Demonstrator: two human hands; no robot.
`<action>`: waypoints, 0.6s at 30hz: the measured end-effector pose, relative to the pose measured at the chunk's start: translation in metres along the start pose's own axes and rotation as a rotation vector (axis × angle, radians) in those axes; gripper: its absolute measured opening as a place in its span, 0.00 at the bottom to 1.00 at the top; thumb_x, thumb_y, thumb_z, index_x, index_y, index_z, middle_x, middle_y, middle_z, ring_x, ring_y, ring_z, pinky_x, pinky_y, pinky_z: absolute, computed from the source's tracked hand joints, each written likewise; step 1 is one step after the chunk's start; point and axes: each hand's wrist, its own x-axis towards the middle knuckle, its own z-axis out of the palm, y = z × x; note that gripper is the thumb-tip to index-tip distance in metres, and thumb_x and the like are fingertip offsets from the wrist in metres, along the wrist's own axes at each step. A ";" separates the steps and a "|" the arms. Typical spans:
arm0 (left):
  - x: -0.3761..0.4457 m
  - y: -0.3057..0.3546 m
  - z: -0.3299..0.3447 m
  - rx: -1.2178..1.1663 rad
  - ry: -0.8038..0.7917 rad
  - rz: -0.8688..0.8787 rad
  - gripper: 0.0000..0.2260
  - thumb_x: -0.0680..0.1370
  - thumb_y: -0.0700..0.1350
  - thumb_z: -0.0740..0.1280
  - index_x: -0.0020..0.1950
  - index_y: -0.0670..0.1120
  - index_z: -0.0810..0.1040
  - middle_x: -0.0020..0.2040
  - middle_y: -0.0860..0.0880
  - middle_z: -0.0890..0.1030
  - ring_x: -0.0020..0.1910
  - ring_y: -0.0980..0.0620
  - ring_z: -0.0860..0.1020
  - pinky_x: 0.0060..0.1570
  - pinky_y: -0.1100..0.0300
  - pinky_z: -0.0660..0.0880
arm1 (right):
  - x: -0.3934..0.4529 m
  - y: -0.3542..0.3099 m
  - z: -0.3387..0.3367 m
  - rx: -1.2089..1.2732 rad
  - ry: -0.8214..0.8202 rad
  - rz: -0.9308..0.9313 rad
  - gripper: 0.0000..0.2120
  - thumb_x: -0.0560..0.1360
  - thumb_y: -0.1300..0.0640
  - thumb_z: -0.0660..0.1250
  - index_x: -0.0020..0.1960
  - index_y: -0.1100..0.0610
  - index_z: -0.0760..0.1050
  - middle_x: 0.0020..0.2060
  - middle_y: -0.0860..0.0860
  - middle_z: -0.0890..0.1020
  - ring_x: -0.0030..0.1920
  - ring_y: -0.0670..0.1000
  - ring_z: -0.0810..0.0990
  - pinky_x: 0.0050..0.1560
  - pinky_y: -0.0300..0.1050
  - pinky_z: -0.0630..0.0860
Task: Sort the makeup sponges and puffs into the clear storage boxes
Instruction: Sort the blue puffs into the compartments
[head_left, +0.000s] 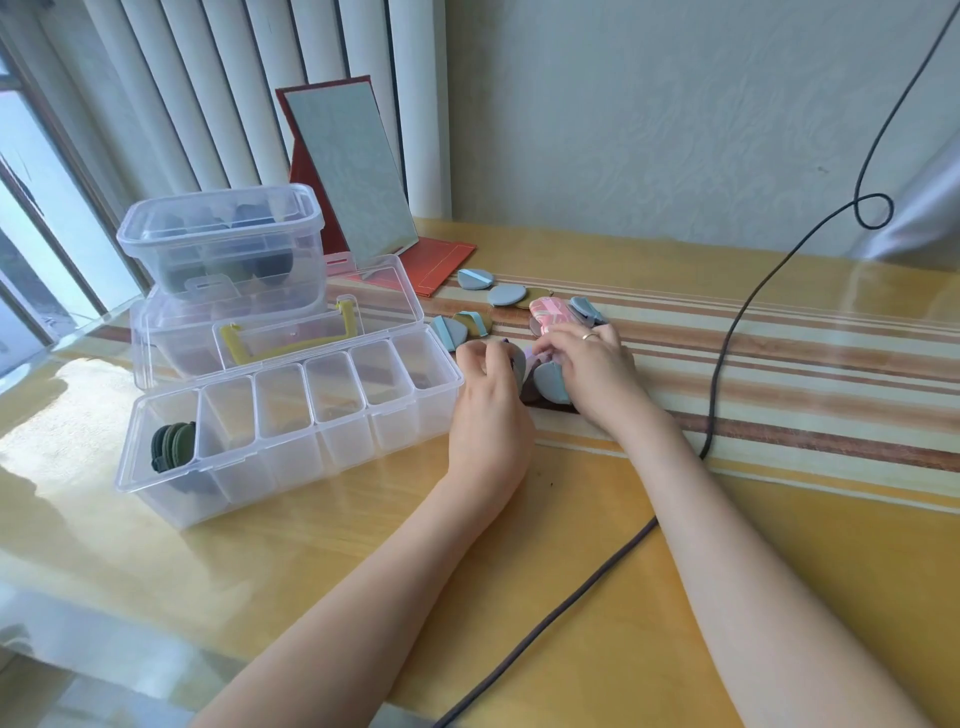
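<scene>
A clear divided storage box (291, 457) stands open at the left, with dark green puffs (174, 444) upright in its leftmost compartment. Loose blue-grey puffs (475, 279) and olive puffs (474, 323) lie on the striped runner behind my hands. My left hand (488, 384) and my right hand (587, 364) meet over a small stack of puffs. Their fingers curl round a blue-grey puff (550, 382) that stands on edge between them. A pink patterned puff (548, 312) lies just behind my right hand.
A lidded clear tub (223, 244) holding dark puffs sits on a second clear box (166, 332) behind the divided one. A red-backed mirror (348, 171) leans at the wall. A dark cable (727, 332) runs across the table at the right.
</scene>
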 end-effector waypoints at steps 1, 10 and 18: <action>0.000 0.000 0.000 -0.008 -0.015 -0.014 0.15 0.73 0.29 0.56 0.58 0.40 0.68 0.60 0.42 0.64 0.45 0.37 0.74 0.38 0.54 0.66 | -0.001 -0.001 -0.002 -0.019 0.008 0.006 0.16 0.79 0.63 0.54 0.52 0.46 0.75 0.62 0.42 0.76 0.53 0.50 0.64 0.55 0.49 0.69; 0.004 0.000 0.003 -0.057 -0.060 -0.096 0.14 0.76 0.30 0.55 0.61 0.39 0.66 0.62 0.42 0.62 0.52 0.37 0.73 0.44 0.56 0.64 | -0.009 -0.001 -0.016 0.016 0.151 0.100 0.07 0.78 0.63 0.57 0.48 0.57 0.73 0.42 0.48 0.76 0.54 0.56 0.71 0.49 0.50 0.71; 0.015 0.006 0.004 -0.278 -0.052 -0.200 0.21 0.75 0.29 0.54 0.67 0.41 0.65 0.64 0.45 0.62 0.54 0.42 0.74 0.45 0.62 0.64 | 0.016 -0.019 -0.002 -0.042 -0.009 0.068 0.19 0.78 0.63 0.54 0.62 0.51 0.77 0.62 0.55 0.76 0.65 0.56 0.69 0.65 0.50 0.65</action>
